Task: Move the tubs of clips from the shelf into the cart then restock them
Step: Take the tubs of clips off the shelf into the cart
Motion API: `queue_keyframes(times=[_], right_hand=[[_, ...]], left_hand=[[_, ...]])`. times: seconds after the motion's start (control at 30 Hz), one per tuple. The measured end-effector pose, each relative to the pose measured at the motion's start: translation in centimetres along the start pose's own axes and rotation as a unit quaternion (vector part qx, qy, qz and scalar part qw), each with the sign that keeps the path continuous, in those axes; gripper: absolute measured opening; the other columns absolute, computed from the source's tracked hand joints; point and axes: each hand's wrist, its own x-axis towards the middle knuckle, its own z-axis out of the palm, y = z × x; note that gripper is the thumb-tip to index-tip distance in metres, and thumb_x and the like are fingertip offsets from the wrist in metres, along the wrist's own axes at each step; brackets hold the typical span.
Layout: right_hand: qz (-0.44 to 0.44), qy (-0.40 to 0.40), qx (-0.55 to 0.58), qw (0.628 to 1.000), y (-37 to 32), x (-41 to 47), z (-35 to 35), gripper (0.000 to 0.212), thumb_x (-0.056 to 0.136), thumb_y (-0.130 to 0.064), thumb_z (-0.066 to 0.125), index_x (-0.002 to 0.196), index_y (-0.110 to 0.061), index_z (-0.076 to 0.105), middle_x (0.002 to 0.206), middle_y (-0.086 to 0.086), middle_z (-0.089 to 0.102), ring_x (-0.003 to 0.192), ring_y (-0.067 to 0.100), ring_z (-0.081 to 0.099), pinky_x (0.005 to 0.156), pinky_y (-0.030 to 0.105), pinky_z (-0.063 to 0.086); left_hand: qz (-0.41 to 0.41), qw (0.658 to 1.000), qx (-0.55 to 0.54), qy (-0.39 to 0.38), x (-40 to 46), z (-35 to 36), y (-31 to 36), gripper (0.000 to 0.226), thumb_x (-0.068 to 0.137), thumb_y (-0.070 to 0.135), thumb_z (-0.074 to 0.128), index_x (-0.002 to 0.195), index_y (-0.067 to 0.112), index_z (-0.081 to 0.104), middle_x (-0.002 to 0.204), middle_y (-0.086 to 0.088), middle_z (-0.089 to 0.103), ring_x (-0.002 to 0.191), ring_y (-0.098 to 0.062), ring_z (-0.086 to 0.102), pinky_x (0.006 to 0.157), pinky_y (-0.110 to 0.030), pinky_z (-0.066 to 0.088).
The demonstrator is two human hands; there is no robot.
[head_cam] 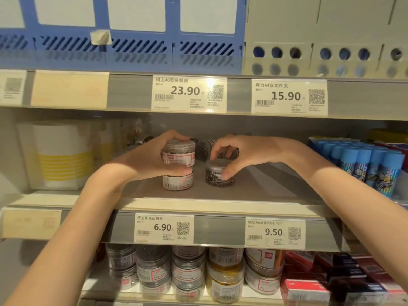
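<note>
On the middle shelf (254,186) two clear tubs of clips stand stacked: an upper tub (178,153) on a lower tub (178,182). My left hand (152,160) grips the upper tub, fingers over its lid and thumb along its base. To the right stands a third tub (219,173) full of dark clips, and my right hand (238,151) pinches it at the lid rim. More tubs (205,147) lie on their sides behind, partly hidden by my hands.
Yellow-striped white packs (64,155) fill the shelf's left side. Blue-capped glue sticks (366,164) stand at the right. Below, several stacked tubs of clips (189,270) and red boxes (331,281) fill the lower shelf. Blue file trays (132,40) sit on the shelf above.
</note>
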Motion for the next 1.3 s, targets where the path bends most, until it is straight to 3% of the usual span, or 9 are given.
queue_keyframes(times=[0.17, 0.4, 0.5, 0.6, 0.7, 0.83, 1.03, 1.13, 1.3], right_hand=[[0.017, -0.022, 0.063, 0.998, 0.6, 0.4, -0.4, 0.052, 0.072, -0.017, 0.079, 0.116, -0.028, 0.055, 0.121, -0.001, 0.057, 0.108, 0.016, 0.058, 0.098, 0.031, 0.046], [0.042, -0.015, 0.147, 0.988, 0.5, -0.4, -1.0, 0.029, 0.080, -0.027, 0.065, 0.107, -0.020, 0.059, 0.106, 0.003, 0.064, 0.090, 0.011, 0.065, 0.076, 0.025, 0.056], [0.081, 0.077, 0.065, 0.992, 1.7, 0.3, -1.6, 0.023, 0.088, -0.025, 0.064, 0.107, -0.013, 0.060, 0.096, 0.006, 0.064, 0.077, 0.013, 0.063, 0.072, 0.025, 0.056], [0.120, 0.124, -0.057, 0.983, 3.9, 1.6, -2.4, 0.036, 0.085, -0.017, 0.068, 0.119, -0.012, 0.055, 0.106, 0.007, 0.060, 0.081, 0.014, 0.060, 0.067, 0.025, 0.053], [0.143, 0.123, -0.138, 0.972, 5.7, 3.2, -3.1, 0.052, 0.081, -0.017, 0.071, 0.128, -0.014, 0.048, 0.123, 0.005, 0.054, 0.102, 0.021, 0.055, 0.081, 0.032, 0.050], [0.137, 0.115, -0.118, 0.977, 6.3, 5.2, -3.1, 0.075, 0.076, -0.025, 0.077, 0.139, -0.017, 0.038, 0.141, 0.006, 0.044, 0.122, 0.022, 0.047, 0.100, 0.034, 0.042], [0.139, 0.089, -0.137, 0.977, 6.3, 7.3, -1.8, 0.086, 0.076, -0.037, 0.075, 0.144, -0.014, 0.030, 0.146, 0.007, 0.038, 0.129, 0.024, 0.041, 0.102, 0.027, 0.034], [0.131, 0.152, -0.218, 0.955, 7.0, 8.2, -0.2, 0.079, 0.073, -0.042, 0.076, 0.137, -0.016, 0.037, 0.134, 0.014, 0.044, 0.121, 0.031, 0.045, 0.101, 0.037, 0.034], [0.122, 0.171, -0.204, 0.956, 6.7, 7.6, 0.0, 0.065, 0.074, -0.024, 0.074, 0.129, -0.017, 0.041, 0.122, 0.013, 0.044, 0.107, 0.027, 0.049, 0.089, 0.033, 0.037]], left_hand=[[0.002, 1.000, 0.002, -0.001, 0.1, 0.0, 0.0, 0.059, 0.070, 0.033, 0.078, 0.119, 0.042, 0.047, 0.112, 0.019, 0.060, 0.101, 0.003, 0.059, 0.090, -0.024, 0.047], [0.010, 1.000, 0.001, -0.003, 0.1, 0.0, 0.1, 0.061, 0.064, 0.042, 0.075, 0.118, 0.044, 0.047, 0.111, 0.022, 0.059, 0.100, 0.006, 0.058, 0.086, -0.018, 0.045], [0.008, 1.000, 0.001, -0.006, 0.1, -0.1, 0.1, 0.065, 0.059, 0.048, 0.075, 0.118, 0.045, 0.047, 0.111, 0.021, 0.059, 0.100, 0.004, 0.058, 0.085, -0.019, 0.046], [0.003, 1.000, -0.006, -0.009, 0.1, -0.1, 0.0, 0.072, 0.055, 0.052, 0.080, 0.119, 0.044, 0.047, 0.111, 0.020, 0.060, 0.099, 0.003, 0.059, 0.085, -0.020, 0.047], [0.004, 1.000, -0.009, -0.007, 0.1, 0.0, 0.0, 0.067, 0.059, 0.045, 0.076, 0.119, 0.043, 0.047, 0.112, 0.019, 0.060, 0.099, 0.003, 0.059, 0.085, -0.021, 0.046], [0.002, 1.000, -0.008, -0.009, 0.3, -0.1, -0.2, 0.068, 0.059, 0.053, 0.078, 0.119, 0.045, 0.047, 0.112, 0.021, 0.059, 0.101, 0.002, 0.058, 0.086, -0.022, 0.047], [0.001, 1.000, -0.002, -0.011, 0.3, -0.3, -0.6, 0.083, 0.036, 0.079, 0.070, 0.112, 0.056, 0.046, 0.111, 0.025, 0.058, 0.100, 0.005, 0.058, 0.085, -0.023, 0.046], [0.000, 1.000, -0.001, -0.011, 0.4, -0.3, -0.7, 0.076, 0.045, 0.072, 0.074, 0.113, 0.054, 0.046, 0.112, 0.023, 0.059, 0.103, 0.002, 0.058, 0.089, -0.027, 0.047], [0.001, 1.000, 0.006, -0.004, 0.2, -0.1, -0.1, 0.068, 0.058, 0.048, 0.073, 0.120, 0.044, 0.046, 0.115, 0.019, 0.057, 0.104, 0.000, 0.057, 0.091, -0.027, 0.046]])
